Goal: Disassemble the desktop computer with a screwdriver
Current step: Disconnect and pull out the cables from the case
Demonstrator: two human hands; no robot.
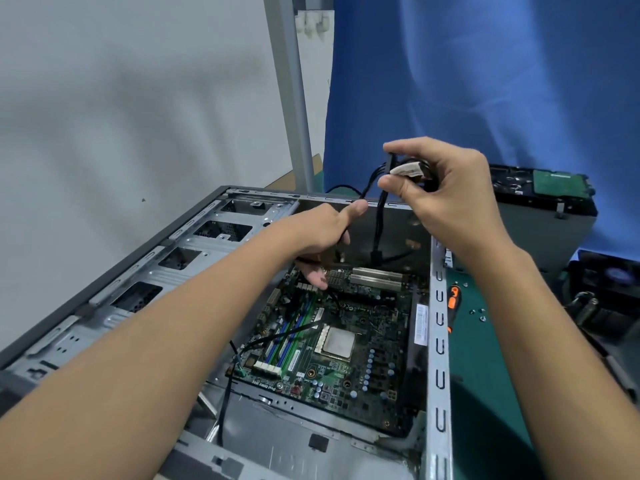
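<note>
Desktop case [438, 341] lies on its side on green mat [485, 375], open face up, side panel off. Motherboard [346, 372] is exposed and seated; CPU [337, 342] is bare, no heatsink over it. Drive bays on the L side look empty.

R hand [446, 195] is raised above the far rim of the case, thumb and fingers pinched on the connector end of a cable bundle [379, 209]. L hand [322, 233] is lower, over the board, thumb stuck out, other fingers curled round a black lead [346, 233] from the same run.

Key relation: the bundle hangs from the R pinch down into the far corner of the case, long axis near upright, tilted slightly toward the L hand. Whether its lower end is plugged in: cannot tell, hidden in shadow. Judged step: freeing wiring before the board comes out.

Screwdriver [453, 299], orange/black handle, lies on the mat just beside the R wall of the case, long axis roughly parallel to that wall. R hand is nearer to it. Loose screws [481, 315] lie near it. Removed drive [554, 183] sits at far R.
</note>
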